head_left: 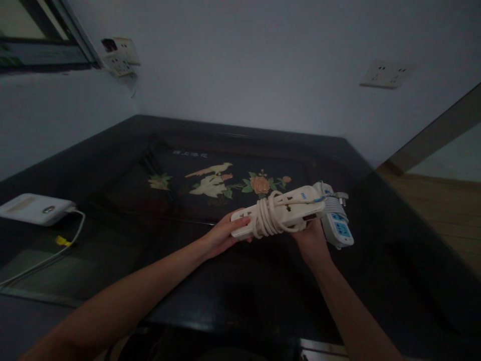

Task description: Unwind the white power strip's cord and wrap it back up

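Note:
A white power strip (296, 196) with its cord wound several times around the middle is held above the dark table. My left hand (225, 233) grips its left end, thumb on top. My right hand (311, 240) is under its right end, with most of the fingers hidden behind the strip. Just past that hand is a second, smaller power strip (340, 230) with blue sockets and a grey cord wrapped around it. Whether it rests on the table or touches my right hand, I cannot tell.
The glossy black table (240, 286) has an inlaid bird-and-flower picture (214, 185). At the left lies a white power bank (35, 208) with a white cable (77, 233) bearing a yellow tag. Wall sockets (385, 74) are on the back wall and by the window.

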`<state>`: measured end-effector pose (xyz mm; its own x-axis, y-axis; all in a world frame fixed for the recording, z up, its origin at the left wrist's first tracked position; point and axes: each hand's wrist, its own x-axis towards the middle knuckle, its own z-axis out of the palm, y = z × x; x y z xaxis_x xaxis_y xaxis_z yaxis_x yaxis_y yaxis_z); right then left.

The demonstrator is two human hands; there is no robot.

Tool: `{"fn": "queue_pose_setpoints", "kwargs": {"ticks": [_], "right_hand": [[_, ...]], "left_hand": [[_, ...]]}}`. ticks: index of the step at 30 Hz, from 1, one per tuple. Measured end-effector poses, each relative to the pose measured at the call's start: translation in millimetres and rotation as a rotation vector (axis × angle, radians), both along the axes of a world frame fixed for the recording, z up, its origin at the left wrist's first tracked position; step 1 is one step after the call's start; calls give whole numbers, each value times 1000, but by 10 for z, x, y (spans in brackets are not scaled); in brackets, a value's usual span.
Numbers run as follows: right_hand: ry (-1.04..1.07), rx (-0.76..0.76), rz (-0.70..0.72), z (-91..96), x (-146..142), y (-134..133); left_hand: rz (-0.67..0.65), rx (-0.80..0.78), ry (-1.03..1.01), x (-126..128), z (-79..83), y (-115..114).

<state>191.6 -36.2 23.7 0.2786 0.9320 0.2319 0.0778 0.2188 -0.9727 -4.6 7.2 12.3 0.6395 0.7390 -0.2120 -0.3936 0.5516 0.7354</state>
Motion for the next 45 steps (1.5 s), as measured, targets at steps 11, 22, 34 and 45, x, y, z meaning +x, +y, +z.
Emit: {"fn": "queue_pose_setpoints", "kwargs": {"ticks": [11,22,34,45], "right_hand": [[-201,-125,-66,37,53,70],[-284,-185,38,106,160,76],[-274,-123,-137,-129,90,99],[-608,-81,-135,-52,40,51]], "left_hand": [[189,187,165,-10,42,21],[200,94,204,-45,95,47],[222,80,232,-46,72,70],[325,-57,161,-36,56,81]]}}
